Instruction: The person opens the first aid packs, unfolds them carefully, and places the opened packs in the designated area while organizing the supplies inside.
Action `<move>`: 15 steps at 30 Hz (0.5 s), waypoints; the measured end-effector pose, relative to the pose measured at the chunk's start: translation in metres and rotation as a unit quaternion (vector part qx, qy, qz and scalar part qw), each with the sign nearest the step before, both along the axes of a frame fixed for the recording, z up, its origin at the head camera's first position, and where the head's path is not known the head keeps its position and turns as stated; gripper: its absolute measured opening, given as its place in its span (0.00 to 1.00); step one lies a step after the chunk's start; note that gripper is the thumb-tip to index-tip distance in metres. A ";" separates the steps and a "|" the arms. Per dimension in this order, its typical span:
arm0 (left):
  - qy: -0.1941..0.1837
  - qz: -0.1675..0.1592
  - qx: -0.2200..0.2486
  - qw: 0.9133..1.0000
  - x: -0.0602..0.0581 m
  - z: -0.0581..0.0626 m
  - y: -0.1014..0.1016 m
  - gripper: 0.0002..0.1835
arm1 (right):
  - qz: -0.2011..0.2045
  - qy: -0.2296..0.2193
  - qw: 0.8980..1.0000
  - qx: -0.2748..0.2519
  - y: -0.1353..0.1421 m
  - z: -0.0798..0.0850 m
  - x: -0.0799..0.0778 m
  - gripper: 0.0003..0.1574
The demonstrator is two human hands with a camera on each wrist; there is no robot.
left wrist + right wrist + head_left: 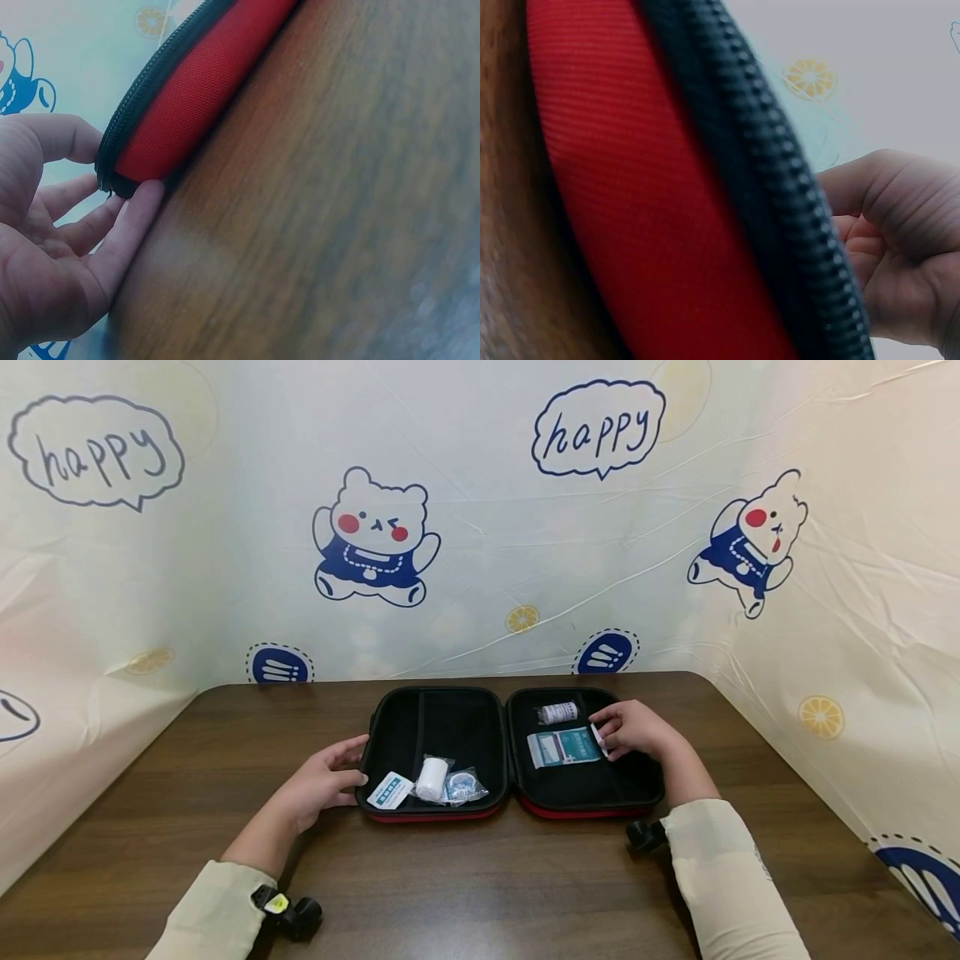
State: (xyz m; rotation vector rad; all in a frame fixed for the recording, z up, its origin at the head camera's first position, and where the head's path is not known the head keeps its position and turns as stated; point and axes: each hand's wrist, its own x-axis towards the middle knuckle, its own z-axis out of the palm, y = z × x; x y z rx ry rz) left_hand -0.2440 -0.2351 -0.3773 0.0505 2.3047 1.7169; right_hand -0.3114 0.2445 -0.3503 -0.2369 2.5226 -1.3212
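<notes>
A zippered case (461,710), black inside and red outside, lies unfolded on the table. My left hand (321,783) holds its left edge, thumb and fingers at the zipped corner (124,161). Over the right half, my right hand (630,731) pinches a thin white flat packet (599,740), mostly hidden by the fingers. Beside that packet lie a teal and white packet (564,747) and a small wrapped roll (558,713). The left half holds a white and blue packet (391,791), a white roll (432,778) and a clear-bagged round item (463,786). In the right wrist view the case's red side (652,202) hides the fingertips.
The brown wooden table (480,885) extends around the case. Behind it and at both sides hangs a pale printed sheet (480,543) with bears and speech bubbles. Black wrist cameras (300,918) sit at both sleeves, close over the tabletop.
</notes>
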 end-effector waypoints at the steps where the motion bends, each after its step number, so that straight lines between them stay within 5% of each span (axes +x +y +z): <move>1: 0.000 0.000 0.000 1.000 0.000 0.000 0.000 0.37 | 0.001 0.000 1.000 0.004 -0.001 0.000 0.000 0.29; 15: 0.003 0.001 -0.002 1.000 0.001 0.000 0.000 0.37 | -0.004 0.015 0.999 0.039 -0.007 0.000 0.001 0.27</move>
